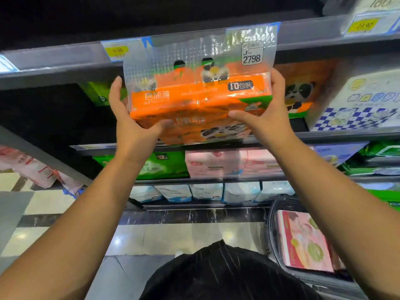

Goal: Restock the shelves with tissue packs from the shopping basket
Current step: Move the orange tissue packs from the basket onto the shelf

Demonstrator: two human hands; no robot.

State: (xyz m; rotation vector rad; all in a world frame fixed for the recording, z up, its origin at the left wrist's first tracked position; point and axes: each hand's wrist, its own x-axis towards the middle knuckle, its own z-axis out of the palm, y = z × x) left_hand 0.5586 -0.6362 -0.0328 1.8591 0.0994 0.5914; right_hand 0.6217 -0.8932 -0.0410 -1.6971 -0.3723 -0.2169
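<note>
An orange tissue pack (194,100) with a panda print and a clear plastic handle flap is held up in front of the upper shelf (346,135). My left hand (129,118) grips its left end and underside. My right hand (268,111) grips its right end, thumb under the front. A matching orange panda pack (303,89) stands on that shelf just to the right. The black shopping basket (271,224) sits on the floor at lower right, with a pink tissue pack (303,241) inside it.
A dark gap lies on the shelf left of the held pack, with a green pack (99,94) at its back. A white checkered pack (357,105) stands at the right. Green (164,165), pink (227,163) and white-blue packs (205,191) fill lower shelves. The shelf above (54,61) carries price tags.
</note>
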